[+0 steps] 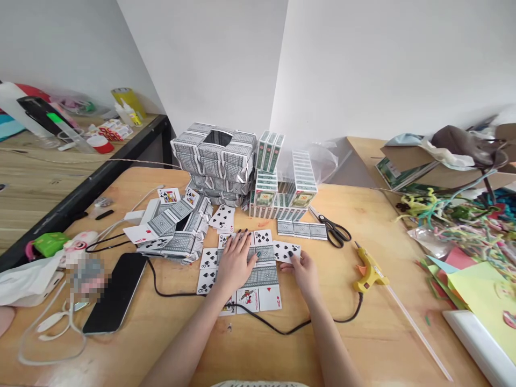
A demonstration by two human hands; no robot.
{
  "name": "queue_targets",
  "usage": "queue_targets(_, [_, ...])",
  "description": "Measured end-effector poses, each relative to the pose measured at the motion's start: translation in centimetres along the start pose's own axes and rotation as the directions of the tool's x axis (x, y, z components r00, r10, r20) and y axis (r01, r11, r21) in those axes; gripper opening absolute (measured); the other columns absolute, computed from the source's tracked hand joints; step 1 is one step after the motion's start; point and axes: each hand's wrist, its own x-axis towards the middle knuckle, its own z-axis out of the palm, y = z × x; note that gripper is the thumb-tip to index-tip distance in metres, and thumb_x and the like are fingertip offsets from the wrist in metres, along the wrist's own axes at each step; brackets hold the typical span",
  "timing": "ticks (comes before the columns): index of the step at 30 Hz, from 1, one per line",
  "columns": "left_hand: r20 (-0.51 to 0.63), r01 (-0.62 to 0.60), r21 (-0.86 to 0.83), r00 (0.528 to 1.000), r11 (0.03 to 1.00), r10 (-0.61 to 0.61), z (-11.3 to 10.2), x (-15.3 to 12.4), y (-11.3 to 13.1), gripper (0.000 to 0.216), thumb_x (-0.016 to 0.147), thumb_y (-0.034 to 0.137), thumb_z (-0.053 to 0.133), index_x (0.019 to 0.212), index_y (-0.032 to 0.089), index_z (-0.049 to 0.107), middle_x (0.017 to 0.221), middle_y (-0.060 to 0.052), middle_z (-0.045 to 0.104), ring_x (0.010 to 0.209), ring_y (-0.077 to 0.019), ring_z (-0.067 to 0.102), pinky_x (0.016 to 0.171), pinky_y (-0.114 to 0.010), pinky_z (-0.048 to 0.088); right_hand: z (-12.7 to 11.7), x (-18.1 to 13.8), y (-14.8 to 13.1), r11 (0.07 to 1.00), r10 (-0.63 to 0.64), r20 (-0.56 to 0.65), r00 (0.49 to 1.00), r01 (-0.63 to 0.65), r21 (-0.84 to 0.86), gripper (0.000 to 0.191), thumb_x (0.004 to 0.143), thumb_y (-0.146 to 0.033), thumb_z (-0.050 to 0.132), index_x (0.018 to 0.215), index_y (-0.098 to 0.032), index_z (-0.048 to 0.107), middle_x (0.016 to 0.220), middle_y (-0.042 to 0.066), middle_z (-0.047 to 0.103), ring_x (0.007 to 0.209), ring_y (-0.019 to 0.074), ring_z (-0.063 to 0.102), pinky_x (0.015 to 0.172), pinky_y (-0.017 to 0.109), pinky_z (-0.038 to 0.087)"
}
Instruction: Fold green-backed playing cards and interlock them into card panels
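Observation:
My left hand (238,258) lies with fingers spread on a flat panel of playing cards (264,276), some showing patterned backs and others faces. At the panel's right edge, my right hand (300,267) pinches a spade card (287,251) between thumb and fingers. Loose cards (223,217) lie just beyond the panel. To the left sits a partly built hollow card block (189,239) with several cards scattered over it. Behind it rises a stack of finished card blocks (217,156) with an opening on top. A short card strip (302,229) rests near the scissors.
Boxed card decks (266,196) are stacked at the back. Black-handled scissors (337,232) and a yellow glue gun (368,274) lie right; its black cord (282,330) runs across the front. A phone (116,293) lies left. Coloured paper (479,285) and craft stems (455,226) fill the far right.

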Motion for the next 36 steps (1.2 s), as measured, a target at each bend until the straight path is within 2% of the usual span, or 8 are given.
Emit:
queue_targets(6, [-0.007,-0.011,0.019,1.000,1.000,0.011,0.1,0.0,-0.1,0.054,0.087,0.042,0.036,0.136,0.019,0.032,0.143,-0.005,0.030,0.134,-0.0239,0.020,0.111,-0.044,0.011,-0.3,-0.3,-0.3,1.000,0.028,0.140,0.990,-0.028,-0.005,0.036,0.065,-0.051,0.063,0.074,-0.019,0.049,0.059,0.003,0.067,0.043,0.0151,0.060,0.040,0.026,0.049])
queue_targets(12, [-0.013,-0.015,0.030,1.000,0.999,0.015,0.2,0.0,-0.1,0.054,0.087,0.042,0.035,0.136,0.018,0.031,0.143,-0.006,0.030,0.134,-0.0239,0.021,0.111,-0.044,0.011,-1.4,0.5,-0.1,0.994,0.072,0.227,0.971,-0.051,-0.096,0.038,0.067,-0.054,0.060,0.069,-0.018,0.046,0.053,0.001,0.063,0.037,0.0116,0.055,0.033,0.021,0.044])
queue_targets(18, [-0.013,-0.026,0.157,1.000,0.987,0.029,0.5,0.1,-0.2,0.055,0.088,0.043,0.031,0.138,0.019,0.028,0.144,-0.004,0.028,0.134,-0.0228,0.021,0.111,-0.043,0.015,-2.6,2.1,-1.0,0.966,0.106,0.347,0.932,-0.014,-0.258,0.042,0.067,-0.057,0.058,0.061,-0.018,0.043,0.044,-0.004,0.054,0.029,0.0088,0.048,0.027,0.018,0.035])
queue_targets(23, [-0.019,-0.043,0.307,0.999,0.951,0.051,0.6,0.1,-0.2,0.057,0.088,0.045,0.029,0.138,0.018,0.026,0.145,-0.004,0.026,0.134,-0.0235,0.019,0.110,-0.045,0.016,-3.0,3.0,-2.0,0.923,0.142,0.435,0.889,0.039,-0.382,0.043,0.071,-0.058,0.051,0.055,-0.018,0.044,0.040,-0.004,0.050,0.029,0.0078,0.046,0.028,0.017,0.034])
queue_targets(30, [-0.007,-0.044,0.343,0.999,0.938,0.049,0.7,0.0,-0.1,0.059,0.088,0.048,0.025,0.139,0.018,0.024,0.146,-0.003,0.023,0.135,-0.0234,0.018,0.110,-0.046,0.016,-3.3,3.9,-2.3,0.872,0.197,0.466,0.862,0.063,-0.485,0.034,0.073,-0.046,0.050,0.055,-0.019,0.043,0.040,-0.006,0.046,0.029,0.0053,0.039,0.028,0.016,0.029])
queue_targets(36, [-0.009,-0.049,0.344,0.998,0.938,0.056,0.7,0.0,-0.1,0.060,0.088,0.049,0.024,0.139,0.018,0.023,0.146,-0.004,0.023,0.135,-0.0235,0.017,0.110,-0.046,0.015,-3.1,4.2,-3.0,0.842,0.221,0.442,0.869,0.059,-0.537,0.028,0.073,-0.039,0.049,0.055,-0.019,0.043,0.040,-0.007,0.045,0.029,0.0046,0.037,0.028,0.016,0.026])
